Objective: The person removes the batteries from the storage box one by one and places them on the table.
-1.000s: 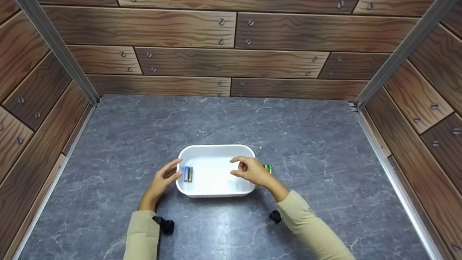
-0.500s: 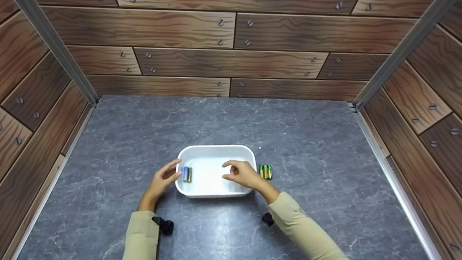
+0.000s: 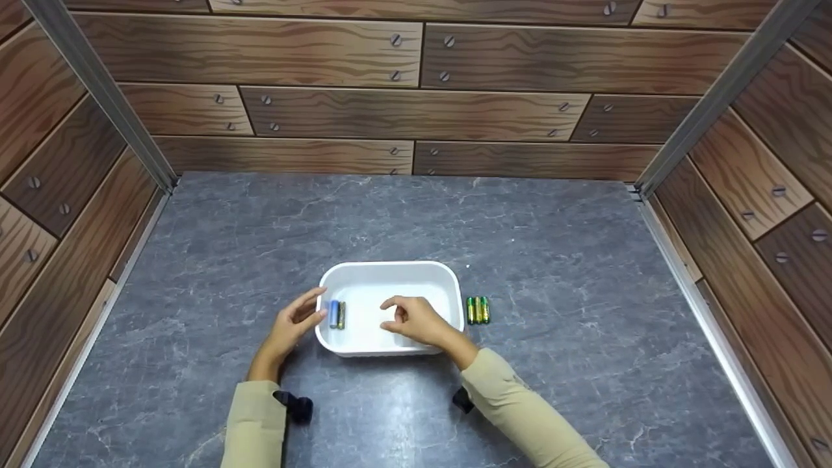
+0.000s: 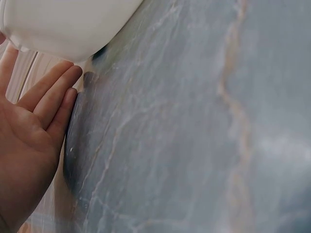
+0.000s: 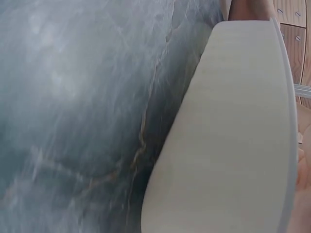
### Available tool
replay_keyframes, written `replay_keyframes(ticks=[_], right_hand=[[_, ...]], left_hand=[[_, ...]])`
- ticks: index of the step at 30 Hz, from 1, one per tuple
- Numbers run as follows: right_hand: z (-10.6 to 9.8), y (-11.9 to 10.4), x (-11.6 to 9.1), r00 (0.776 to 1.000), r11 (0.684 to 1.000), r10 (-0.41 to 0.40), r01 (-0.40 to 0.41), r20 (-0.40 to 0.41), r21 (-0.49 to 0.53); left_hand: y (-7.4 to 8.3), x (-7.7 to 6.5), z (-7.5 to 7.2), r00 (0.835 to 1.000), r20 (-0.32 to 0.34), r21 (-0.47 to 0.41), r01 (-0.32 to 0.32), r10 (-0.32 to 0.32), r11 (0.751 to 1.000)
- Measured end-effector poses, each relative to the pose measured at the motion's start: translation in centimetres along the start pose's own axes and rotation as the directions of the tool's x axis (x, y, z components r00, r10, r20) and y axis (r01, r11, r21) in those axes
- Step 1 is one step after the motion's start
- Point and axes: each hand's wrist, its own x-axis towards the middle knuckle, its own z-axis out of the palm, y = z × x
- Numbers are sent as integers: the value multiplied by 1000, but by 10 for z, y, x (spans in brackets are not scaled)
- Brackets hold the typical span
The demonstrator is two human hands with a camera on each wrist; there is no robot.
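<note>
A white tray (image 3: 390, 344) with rounded corners stands on the grey marbled surface. Inside it, near the left end, a blue battery (image 3: 334, 314) and a slimmer dark-and-gold battery (image 3: 342, 315) lie side by side. My left hand (image 3: 289, 328) is at the tray's left end, its thumb and index fingertips at the rim. In the left wrist view, that hand's other fingers extend straight beside the tray wall. My right hand (image 3: 419, 320) is over the middle of the tray, thumb and index apart with nothing visible between them. The tray wall mostly hides it in the right wrist view.
To the right of the tray, 3 green-and-gold batteries (image 3: 478, 311) form a neat row. Wood-patterned walls (image 3: 416, 110) bound the surface at the back and both sides. A metal strip (image 3: 708, 325) runs along the right edge.
My right hand has moved left, from the tray's right rim to over its middle, uncovering the row of batteries on the right. The left hand has stayed at the rim.
</note>
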Motion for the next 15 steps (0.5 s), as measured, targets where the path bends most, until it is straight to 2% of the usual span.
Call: replay_keyframes(ticks=[4,11,15], right_hand=[[8,-2,5,1000,1000,-7,7,14,5],[19,-6,13,1000,1000,-18,18,15,-9],[24,-9,18,1000,1000,-14,14,10,-24]], left_hand=[[0,-1,-1,1000,4,6,12,-12,1000],[-1,1,2,999,-20,-16,-42,42,999],[-1,2,2,999,-23,-25,-41,41,999]])
